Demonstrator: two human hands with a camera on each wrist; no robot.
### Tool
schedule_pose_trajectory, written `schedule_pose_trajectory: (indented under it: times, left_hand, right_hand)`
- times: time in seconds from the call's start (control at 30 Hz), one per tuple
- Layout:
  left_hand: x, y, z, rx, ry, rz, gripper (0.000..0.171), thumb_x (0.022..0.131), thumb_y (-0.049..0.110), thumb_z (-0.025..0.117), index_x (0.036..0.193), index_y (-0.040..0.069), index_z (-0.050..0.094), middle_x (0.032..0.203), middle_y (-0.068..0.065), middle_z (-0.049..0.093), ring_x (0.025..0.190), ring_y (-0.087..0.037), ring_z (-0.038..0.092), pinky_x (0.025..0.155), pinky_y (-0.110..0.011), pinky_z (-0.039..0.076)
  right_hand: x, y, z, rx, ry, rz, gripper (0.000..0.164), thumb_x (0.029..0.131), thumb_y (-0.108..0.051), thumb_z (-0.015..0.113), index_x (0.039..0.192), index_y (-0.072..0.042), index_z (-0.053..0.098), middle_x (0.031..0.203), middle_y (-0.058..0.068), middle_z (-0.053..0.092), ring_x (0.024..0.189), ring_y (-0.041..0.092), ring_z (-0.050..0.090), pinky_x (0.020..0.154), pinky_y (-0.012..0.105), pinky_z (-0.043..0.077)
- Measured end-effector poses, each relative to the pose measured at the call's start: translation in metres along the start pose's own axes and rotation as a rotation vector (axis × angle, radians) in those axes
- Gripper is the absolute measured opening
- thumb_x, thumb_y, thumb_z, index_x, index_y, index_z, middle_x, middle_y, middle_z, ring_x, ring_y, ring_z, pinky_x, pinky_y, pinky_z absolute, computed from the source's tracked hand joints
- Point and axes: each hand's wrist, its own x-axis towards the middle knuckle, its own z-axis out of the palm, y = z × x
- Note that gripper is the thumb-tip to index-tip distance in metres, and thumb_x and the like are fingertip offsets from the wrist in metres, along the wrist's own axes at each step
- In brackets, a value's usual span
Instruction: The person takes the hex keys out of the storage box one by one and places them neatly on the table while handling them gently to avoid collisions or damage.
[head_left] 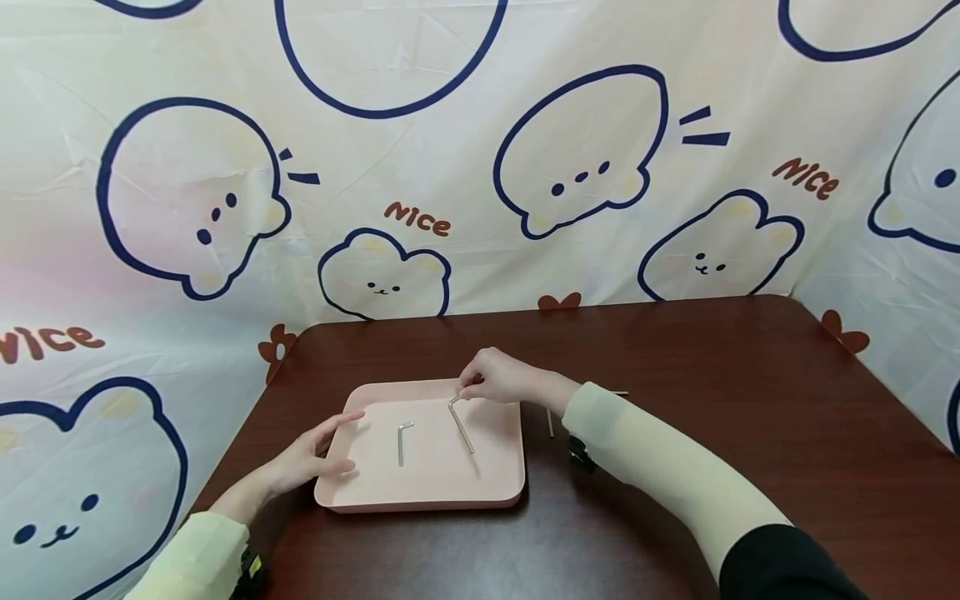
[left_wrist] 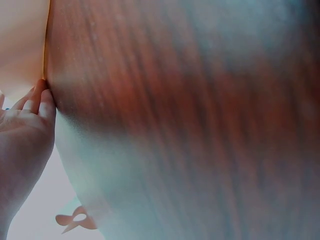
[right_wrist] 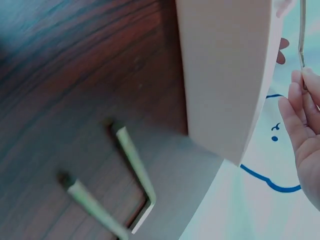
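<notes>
Fingers (head_left: pixel 467 387) of the right hand (head_left: pixel 504 377) are being pressed together round the short arm of a brass-toned hex key (head_left: pixel 462 430) above the far right part of a pink rectangular tray (head_left: pixel 435 492). The key's long arm is being angled down toward the near side; whether the tray's floor is being touched by its tip cannot be told. The tray's left edge is being gripped by the left hand (head_left: pixel 302 457), the thumb being placed nearer than the fingers. A smaller silver hex key (head_left: pixel 401 445) is being held up by the tray's floor, left of the middle. Two more hex keys (right_wrist: pixel 136 162) are being borne by the dark wooden table (head_left: pixel 750 400), right of the tray; in the head view they are being partly hidden by the right forearm and pale sleeve (head_left: pixel 667 454). The table is being backed by a cartoon-printed cloth (head_left: pixel 465 158).
</notes>
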Motion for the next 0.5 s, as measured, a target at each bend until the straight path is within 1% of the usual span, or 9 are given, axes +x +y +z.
schedule_pose_trajectory:
  times: [0.1,0.23,0.27,0.4,0.47,0.5]
  left_hand:
    - [0.0,0.0,0.0,-0.001,-0.001,0.002,0.077,0.083,0.013,0.076,0.147,0.003,0.036,0.15,-0.028,0.029,0.133,-0.046,0.03,0.102,-0.06,0.027]
    - [0.0,0.0,0.0,-0.001,-0.003,0.009,0.076,0.083,0.013,0.076,0.147,0.002,0.036,0.15,-0.029,0.028,0.134,-0.046,0.028,0.102,-0.062,0.025]
    - [0.0,0.0,0.0,-0.002,-0.003,0.01,0.076,0.083,0.013,0.076,0.147,0.002,0.036,0.15,-0.029,0.028,0.134,-0.046,0.029,0.102,-0.062,0.026]
    - [0.001,0.0,0.0,-0.001,-0.002,0.011,0.076,0.083,0.012,0.076,0.147,0.002,0.036,0.15,-0.028,0.028,0.133,-0.045,0.031,0.101,-0.059,0.028]
    - [0.001,0.0,0.001,0.002,-0.001,0.01,0.076,0.083,0.013,0.076,0.147,0.002,0.036,0.15,-0.028,0.029,0.132,-0.044,0.032,0.101,-0.057,0.029]
    - [0.001,0.0,0.001,0.005,-0.001,0.009,0.076,0.084,0.013,0.076,0.147,0.003,0.036,0.149,-0.028,0.029,0.132,-0.044,0.033,0.1,-0.056,0.031]
  right_hand:
    - [-0.007,0.004,-0.005,0.009,0.016,0.006,0.009,0.091,-0.005,0.067,0.089,-0.003,0.076,0.077,-0.005,0.066,0.067,0.005,0.05,0.063,0.02,0.041]
    - [-0.016,0.011,-0.012,0.017,0.031,0.037,0.009,0.091,-0.006,0.067,0.091,-0.007,0.076,0.079,-0.003,0.068,0.067,0.007,0.051,0.063,0.021,0.043]
    - [-0.018,0.013,-0.014,0.015,0.034,0.051,0.009,0.091,-0.007,0.067,0.092,-0.008,0.076,0.081,-0.004,0.068,0.067,0.006,0.051,0.062,0.021,0.042]
    - [-0.026,0.02,-0.021,0.014,0.046,0.06,0.009,0.092,-0.008,0.067,0.092,-0.007,0.076,0.081,-0.004,0.068,0.066,0.008,0.05,0.06,0.022,0.04]
    - [-0.03,0.021,-0.024,0.011,0.046,0.085,0.009,0.092,-0.01,0.068,0.092,-0.008,0.076,0.082,-0.005,0.067,0.065,0.008,0.049,0.058,0.022,0.038]
    - [-0.033,0.022,-0.026,0.013,0.043,0.092,0.009,0.092,-0.01,0.068,0.092,-0.008,0.076,0.08,-0.004,0.067,0.063,0.009,0.047,0.057,0.023,0.037]
